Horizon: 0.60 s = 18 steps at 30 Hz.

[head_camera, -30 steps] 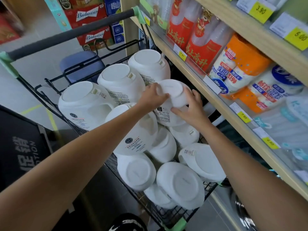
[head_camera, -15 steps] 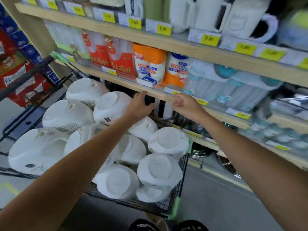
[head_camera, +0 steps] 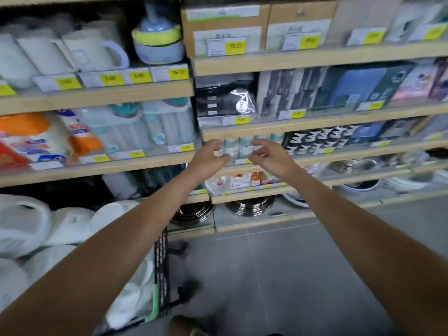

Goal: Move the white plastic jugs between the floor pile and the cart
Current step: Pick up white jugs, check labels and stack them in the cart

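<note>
So the white plastic jugs point(head_camera: 70, 224) are all heaped in the cart point(head_camera: 161, 263), some bottoms-up and some on their sides, and nobody's holding one right now. Both hands are empty. The left hand point(head_camera: 211, 156) and right hand point(head_camera: 269, 157) float above and to the right of the cart, in front of the shelves point(head_camera: 315, 122), with fingers loosely curled round nothing, near each other but not touching. My guess on handling is that they're light and fairly stiff, though the walls would probably dent under a hard squeeze, and the smooth plastic could be a bit slippery. The best bet is hooking fingers through the moulded handle, or cupping the base with both hands. A second ago both hands were on a jug at the top of the heap in the cart. Now they've let go and swung off to the right of the cart, the view has turned with them, and the jugs stay put. I can't see any pile on the floor point(head_camera: 291, 275) right of the cart.
</note>
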Tool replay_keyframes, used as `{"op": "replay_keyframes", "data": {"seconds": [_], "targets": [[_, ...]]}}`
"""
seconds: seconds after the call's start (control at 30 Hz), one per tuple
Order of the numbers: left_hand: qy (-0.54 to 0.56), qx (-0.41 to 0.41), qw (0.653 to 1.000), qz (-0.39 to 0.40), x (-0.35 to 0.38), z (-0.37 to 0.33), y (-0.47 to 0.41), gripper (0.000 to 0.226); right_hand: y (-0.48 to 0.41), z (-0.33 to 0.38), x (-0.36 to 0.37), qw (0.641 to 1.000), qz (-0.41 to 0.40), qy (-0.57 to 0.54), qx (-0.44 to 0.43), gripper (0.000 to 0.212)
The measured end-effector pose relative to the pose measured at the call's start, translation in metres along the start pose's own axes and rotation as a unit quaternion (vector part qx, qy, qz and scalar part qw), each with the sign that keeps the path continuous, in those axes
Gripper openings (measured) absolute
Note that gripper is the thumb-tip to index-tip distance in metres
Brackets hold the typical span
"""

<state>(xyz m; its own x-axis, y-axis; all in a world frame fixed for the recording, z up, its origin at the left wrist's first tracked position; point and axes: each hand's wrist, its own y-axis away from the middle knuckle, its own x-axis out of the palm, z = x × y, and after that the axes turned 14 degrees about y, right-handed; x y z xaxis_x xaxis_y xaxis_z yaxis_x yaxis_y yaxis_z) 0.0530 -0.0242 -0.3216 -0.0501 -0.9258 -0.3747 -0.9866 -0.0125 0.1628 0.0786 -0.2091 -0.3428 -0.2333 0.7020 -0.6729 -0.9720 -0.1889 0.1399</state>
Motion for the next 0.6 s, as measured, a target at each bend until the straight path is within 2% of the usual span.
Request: {"op": "replay_keyframes", "data": {"seconds": [0.23, 0.4, 0.6], "targets": [[0.03, 0.032, 0.994, 0.104, 0.192, -0.078, 0.008, 0.054, 0.087, -0.134, -0.131, 0.991, -0.098, -0.021, 0.085, 0.044], [0.033, 0.046, 0.979, 0.194, 0.299, -0.116, 0.012, 0.056, 0.137, -0.207, -0.203, 0.971, -0.174, -0.073, 0.143, 0.041], [0.028, 0.078, 0.964, 0.252, 0.425, -0.167, -0.013, 0.05, 0.172, -0.281, -0.278, 0.942, -0.255, -0.094, 0.198, 0.036]]}}
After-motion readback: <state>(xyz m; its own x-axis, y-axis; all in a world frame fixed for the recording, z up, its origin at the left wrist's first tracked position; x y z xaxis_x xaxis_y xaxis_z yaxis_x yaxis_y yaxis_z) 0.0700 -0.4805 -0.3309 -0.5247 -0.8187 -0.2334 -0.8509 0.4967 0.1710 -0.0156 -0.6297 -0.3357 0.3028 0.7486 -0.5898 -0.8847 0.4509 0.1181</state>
